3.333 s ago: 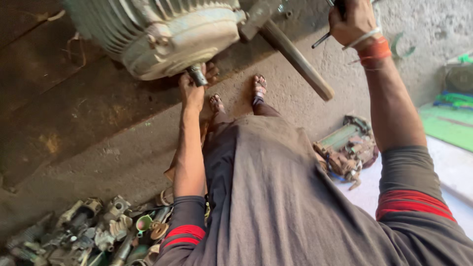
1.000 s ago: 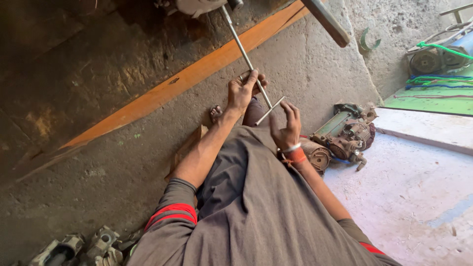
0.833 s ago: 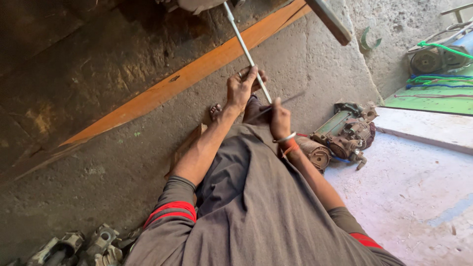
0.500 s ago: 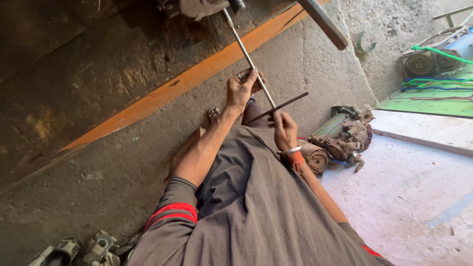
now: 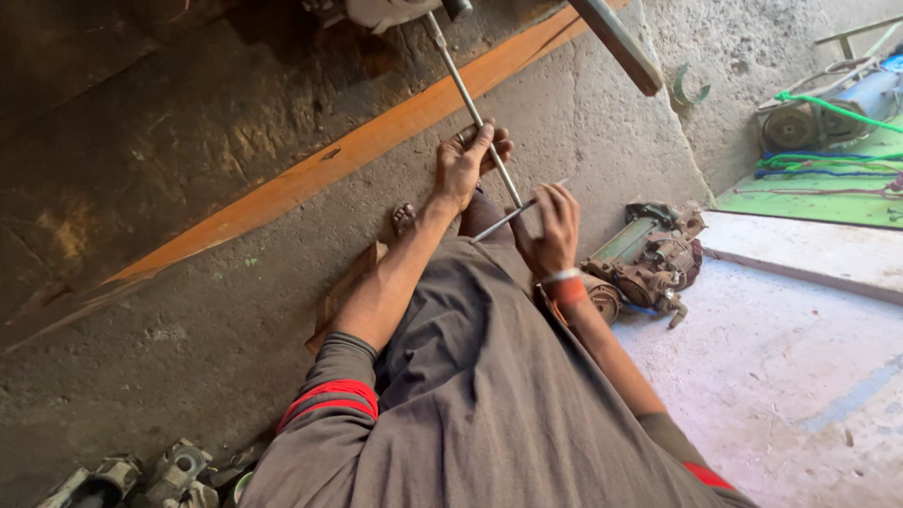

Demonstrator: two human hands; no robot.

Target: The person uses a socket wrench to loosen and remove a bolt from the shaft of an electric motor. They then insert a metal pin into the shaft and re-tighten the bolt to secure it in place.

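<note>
My left hand [image 5: 467,162] grips a long thin steel rod [image 5: 461,85] that runs up to a pale metal machine housing [image 5: 386,11] at the top edge. My right hand [image 5: 550,229], with an orange band on the wrist, holds a second, shorter metal rod [image 5: 499,222] that slants across the lower end of the long one. Both hands sit above my lap, over my grey clothing. My bare feet show just beyond the hands, on the concrete floor.
A dirty engine part [image 5: 649,259] lies on the floor to the right of my right arm. A dark bar [image 5: 616,42] juts in at the top. Several greasy metal parts [image 5: 141,470] lie at bottom left. An orange stripe [image 5: 310,174] crosses the floor. Green hose and a wheel [image 5: 800,122] at far right.
The view dropped from the machine housing to my lap. My right hand came down from overhead and brought the short rod against the long rod that my left hand holds.
</note>
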